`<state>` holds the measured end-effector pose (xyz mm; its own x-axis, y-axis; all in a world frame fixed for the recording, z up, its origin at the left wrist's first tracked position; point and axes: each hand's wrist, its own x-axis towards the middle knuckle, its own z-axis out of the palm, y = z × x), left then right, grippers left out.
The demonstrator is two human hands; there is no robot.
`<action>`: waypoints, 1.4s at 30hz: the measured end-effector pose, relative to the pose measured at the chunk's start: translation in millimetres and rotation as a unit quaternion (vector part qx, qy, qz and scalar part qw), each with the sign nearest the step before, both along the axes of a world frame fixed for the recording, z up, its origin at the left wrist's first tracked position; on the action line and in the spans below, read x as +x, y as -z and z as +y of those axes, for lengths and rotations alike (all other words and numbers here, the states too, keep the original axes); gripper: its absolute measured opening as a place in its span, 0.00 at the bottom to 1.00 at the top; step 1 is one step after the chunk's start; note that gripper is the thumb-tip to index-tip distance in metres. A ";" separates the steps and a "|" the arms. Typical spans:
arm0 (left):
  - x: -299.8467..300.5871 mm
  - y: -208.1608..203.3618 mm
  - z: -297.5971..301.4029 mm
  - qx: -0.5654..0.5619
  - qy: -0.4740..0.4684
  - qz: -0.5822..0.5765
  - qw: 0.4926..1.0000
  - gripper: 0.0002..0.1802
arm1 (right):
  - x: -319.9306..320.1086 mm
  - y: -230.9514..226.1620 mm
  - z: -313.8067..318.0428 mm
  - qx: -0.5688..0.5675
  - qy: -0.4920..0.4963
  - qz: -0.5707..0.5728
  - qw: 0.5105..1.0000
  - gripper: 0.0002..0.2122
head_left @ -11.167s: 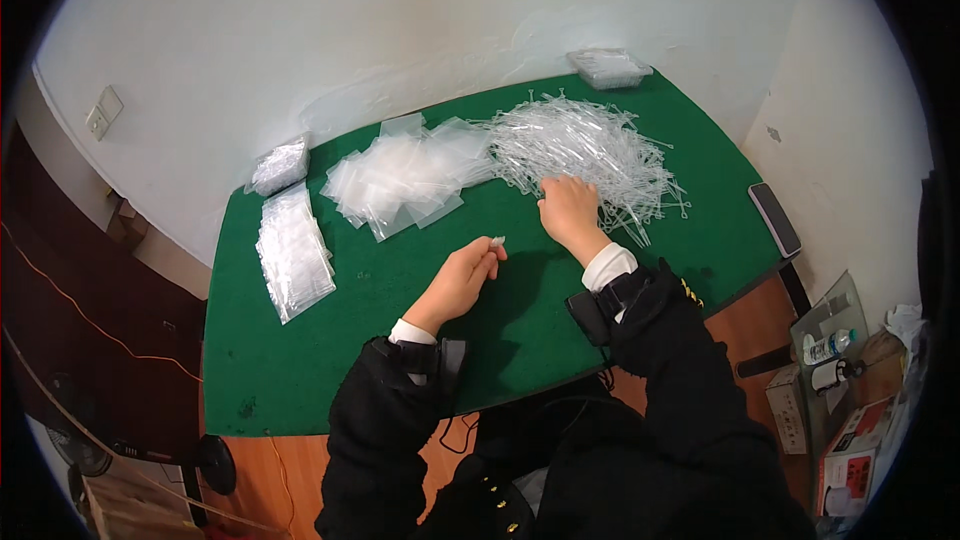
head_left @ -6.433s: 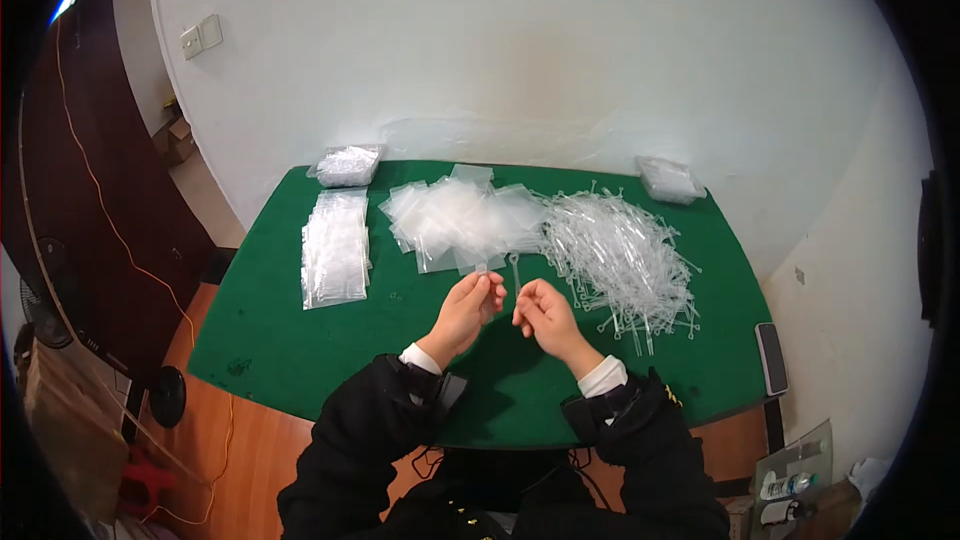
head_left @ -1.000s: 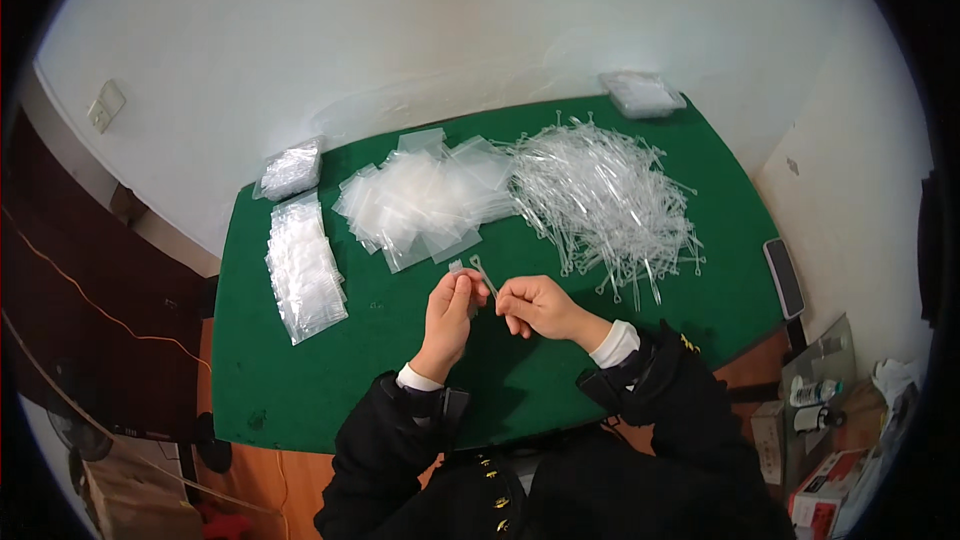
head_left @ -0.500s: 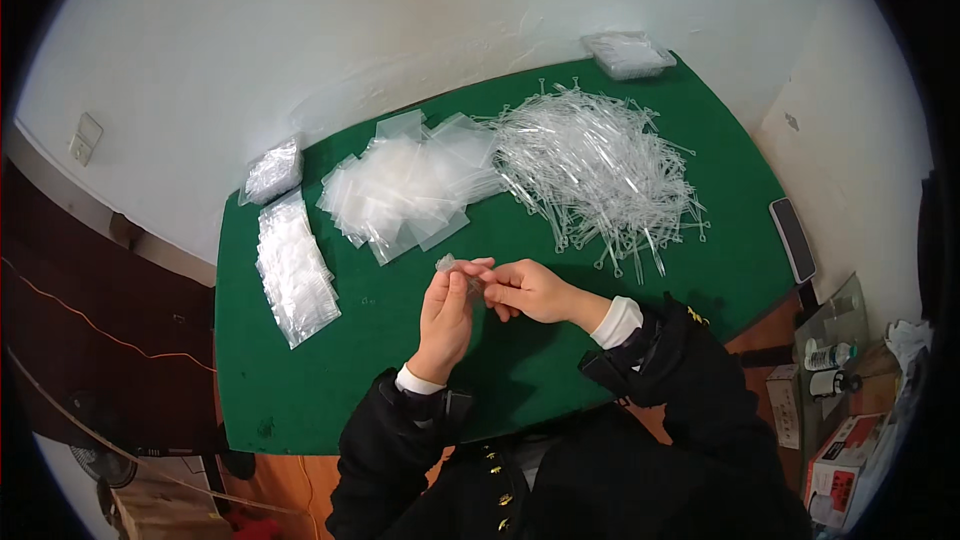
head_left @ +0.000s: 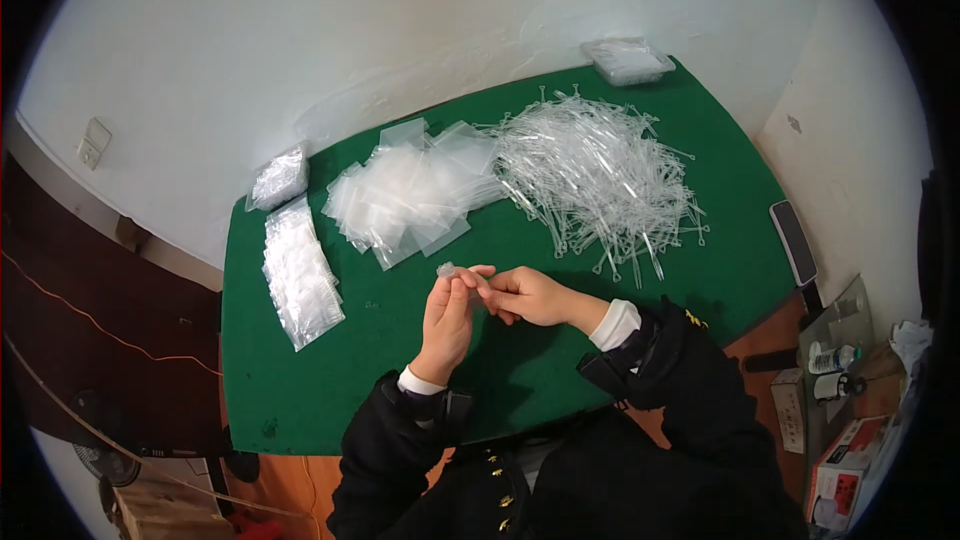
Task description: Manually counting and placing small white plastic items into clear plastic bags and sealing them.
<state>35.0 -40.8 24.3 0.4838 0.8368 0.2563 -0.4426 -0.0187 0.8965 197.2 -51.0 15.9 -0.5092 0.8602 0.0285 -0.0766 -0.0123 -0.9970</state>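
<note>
Above the near middle of the table, my left hand is closed round a small bunch of clear plastic sticks, whose ends poke out past my thumb. My right hand meets it from the right, fingertips pinched together at the bunch's other end, which the fingers mostly hide. Beyond my right hand spreads a big heap of loose clear plastic sticks with small looped ends. To its left lies a pile of flat clear plastic bags.
Overlapping filled clear bags form a row at the left of the green table. Behind them stands a clear container of packets. Another clear tub sits at the far right corner. A phone-like device is at the right edge.
Both hands stay together in nearly the same place, with small finger shifts round the clear sticks. The whole view has tilted slightly. The piles look the same.
</note>
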 end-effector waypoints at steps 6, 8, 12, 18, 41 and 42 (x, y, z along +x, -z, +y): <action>3.2 3.6 0.2 -0.031 -0.011 -0.028 0.999 0.12 | 2.4 -2.6 -1.5 -0.008 0.026 -0.020 0.999 0.08; 0.7 3.2 3.7 -0.014 -0.045 -0.014 0.999 0.12 | 2.7 -0.9 -0.5 0.013 0.067 -0.065 0.996 0.07; -0.1 6.4 4.9 0.058 -0.070 0.090 0.992 0.10 | 4.1 -6.2 4.5 0.124 0.252 -0.011 0.960 0.05; -1.0 14.2 5.9 0.252 -0.154 0.245 0.923 0.05 | -1.6 -18.5 -10.3 0.289 0.217 -0.046 0.931 0.06; -1.5 2.1 6.4 0.313 -0.066 0.372 0.871 0.07 | -0.2 -3.9 -5.7 0.154 0.229 -0.022 0.961 0.04; -2.0 1.3 5.7 0.313 -0.066 0.372 0.871 0.07 | -0.7 -3.9 -6.1 0.165 0.229 -0.021 0.959 0.04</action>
